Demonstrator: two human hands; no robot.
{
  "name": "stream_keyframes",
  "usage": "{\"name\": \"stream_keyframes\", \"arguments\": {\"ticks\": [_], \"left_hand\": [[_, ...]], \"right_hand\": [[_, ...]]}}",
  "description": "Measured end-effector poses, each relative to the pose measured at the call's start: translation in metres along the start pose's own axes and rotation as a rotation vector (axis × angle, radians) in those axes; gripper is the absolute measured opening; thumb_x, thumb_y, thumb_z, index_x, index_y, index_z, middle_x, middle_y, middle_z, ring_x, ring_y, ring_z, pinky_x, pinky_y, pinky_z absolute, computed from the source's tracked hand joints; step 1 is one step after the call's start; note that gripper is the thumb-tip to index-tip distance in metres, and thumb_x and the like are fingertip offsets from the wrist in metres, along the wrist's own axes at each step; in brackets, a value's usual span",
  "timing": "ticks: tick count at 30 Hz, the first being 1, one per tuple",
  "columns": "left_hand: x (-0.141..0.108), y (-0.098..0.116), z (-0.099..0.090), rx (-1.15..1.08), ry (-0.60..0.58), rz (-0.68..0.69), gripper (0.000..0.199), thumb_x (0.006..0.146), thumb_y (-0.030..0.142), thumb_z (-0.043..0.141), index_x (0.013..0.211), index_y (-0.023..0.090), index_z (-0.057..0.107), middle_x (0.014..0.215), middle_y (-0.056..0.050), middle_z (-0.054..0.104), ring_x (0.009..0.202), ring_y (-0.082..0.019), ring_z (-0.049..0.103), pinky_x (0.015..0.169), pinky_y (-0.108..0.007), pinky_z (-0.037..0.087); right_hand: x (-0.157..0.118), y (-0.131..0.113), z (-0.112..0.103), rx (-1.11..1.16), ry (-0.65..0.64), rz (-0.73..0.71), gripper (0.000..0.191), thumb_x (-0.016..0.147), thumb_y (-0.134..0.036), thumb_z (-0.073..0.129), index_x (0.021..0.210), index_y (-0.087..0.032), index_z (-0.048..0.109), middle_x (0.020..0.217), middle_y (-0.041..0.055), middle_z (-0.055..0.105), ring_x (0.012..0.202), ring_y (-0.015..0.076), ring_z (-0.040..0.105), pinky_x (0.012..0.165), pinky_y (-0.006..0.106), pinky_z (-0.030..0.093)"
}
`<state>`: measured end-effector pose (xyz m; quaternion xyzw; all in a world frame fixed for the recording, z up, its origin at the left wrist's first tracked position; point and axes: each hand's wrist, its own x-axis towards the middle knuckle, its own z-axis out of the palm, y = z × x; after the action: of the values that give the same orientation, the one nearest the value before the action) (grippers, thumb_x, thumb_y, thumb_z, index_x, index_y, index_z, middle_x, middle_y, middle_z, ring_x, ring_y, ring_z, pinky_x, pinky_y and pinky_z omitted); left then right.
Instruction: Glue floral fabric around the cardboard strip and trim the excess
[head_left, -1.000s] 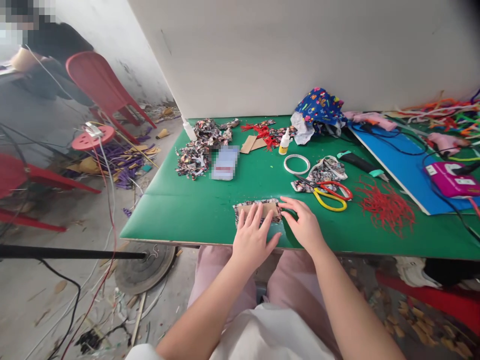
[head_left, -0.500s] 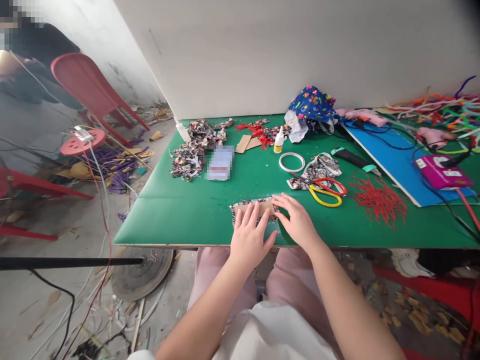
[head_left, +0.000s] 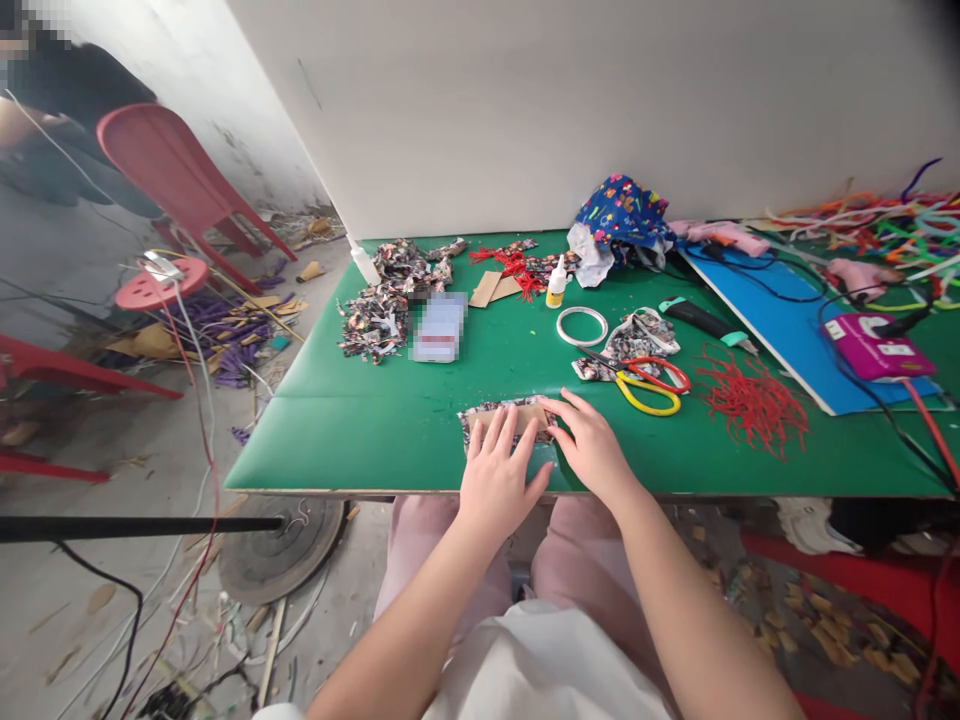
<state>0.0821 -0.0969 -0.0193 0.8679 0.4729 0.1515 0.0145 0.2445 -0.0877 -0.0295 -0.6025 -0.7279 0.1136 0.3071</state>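
Note:
A small piece of dark patterned cloth (head_left: 489, 408) lies on the table near its front edge, with a strip of brown cardboard (head_left: 531, 411) on top. My left hand (head_left: 501, 470) lies over the cardboard, fingers spread and flat, pressing it down. At the right end of the cloth is my right hand (head_left: 592, 445); its thumb and index fingertip are on the cloth's end, and another finger reaches out above. To the right, scissors (head_left: 651, 401) with one red and one yellow handle rest beside a bundle of patterned cloth (head_left: 645, 333).
The green table (head_left: 345, 420) also bears a phone (head_left: 439, 330), a glue bottle (head_left: 556, 283), a ring of tape (head_left: 582, 326), a utility knife (head_left: 705, 320), red strings (head_left: 750, 400) and a blue board (head_left: 795, 350). Cloth scraps (head_left: 375, 325) lie left. Another person (head_left: 75, 90) sits beyond.
The right index finger has drawn in slightly to the cloth's end, apart from the finger above it. My left hand stays in place. The view has shifted a little.

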Motion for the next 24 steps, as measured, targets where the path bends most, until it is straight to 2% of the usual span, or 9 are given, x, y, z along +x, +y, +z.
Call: {"name": "stream_keyframes", "arguments": {"ticks": [8,15,24], "left_hand": [[0.0004,-0.0019,0.0013,0.015,0.007,0.019,0.049,0.087,0.044,0.039,0.128,0.019,0.044,0.139,-0.012,0.036,0.130,-0.028,0.029,0.103,-0.051,0.025],[-0.0002,-0.0020,0.0014,0.017,0.000,0.025,0.049,0.087,0.042,0.039,0.130,0.019,0.043,0.141,-0.012,0.034,0.130,-0.028,0.028,0.103,-0.050,0.025],[0.0004,-0.0005,-0.0006,0.000,-0.011,0.005,0.048,0.086,0.042,0.042,0.129,0.021,0.043,0.140,-0.011,0.035,0.130,-0.029,0.029,0.103,-0.051,0.026]], "right_hand": [[-0.0019,-0.0034,0.0004,-0.016,-0.004,0.040,0.037,0.084,-0.016,0.042,0.118,-0.024,0.053,0.117,0.0034,0.060,0.123,0.0220,0.041,0.098,0.042,0.039],[-0.0015,-0.0047,-0.0013,-0.023,-0.003,0.054,0.036,0.084,-0.016,0.042,0.118,-0.021,0.053,0.118,0.0071,0.058,0.122,0.0212,0.041,0.099,0.040,0.039],[-0.0031,-0.0005,-0.0019,0.040,-0.008,0.046,0.044,0.081,-0.009,0.037,0.120,-0.024,0.051,0.123,0.0049,0.055,0.123,0.0196,0.041,0.101,0.042,0.037]]}}
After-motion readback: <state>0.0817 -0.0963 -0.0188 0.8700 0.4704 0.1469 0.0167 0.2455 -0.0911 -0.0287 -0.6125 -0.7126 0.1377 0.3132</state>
